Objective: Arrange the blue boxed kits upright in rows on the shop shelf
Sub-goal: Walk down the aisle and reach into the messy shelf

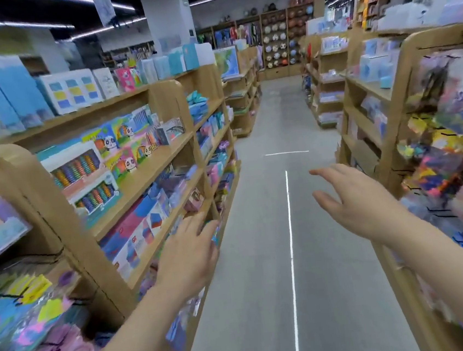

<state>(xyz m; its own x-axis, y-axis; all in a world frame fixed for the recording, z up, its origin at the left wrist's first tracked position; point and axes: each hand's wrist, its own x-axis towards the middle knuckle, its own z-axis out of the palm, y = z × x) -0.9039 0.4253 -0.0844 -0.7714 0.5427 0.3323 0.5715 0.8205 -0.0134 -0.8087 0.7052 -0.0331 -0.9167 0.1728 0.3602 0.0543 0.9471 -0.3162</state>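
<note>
No text, brand, number or sign can be read anywhere in this blurred view. The boxes with panda pictures (125,155) on the left shelf unit (149,169) carry small printed marks that are too smeared to make out, and the blue and pink boxes (141,227) on the shelf below show only tiny red label patches. The hanging packets (458,111) on the near right rack and the map poster (226,61) farther down the aisle are equally illegible.

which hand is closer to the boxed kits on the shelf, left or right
Left, probably. The left hand is open right at the edge of the shelf holding the blue boxed kits; the right hand, also empty, hangs over the aisle floor.
</note>
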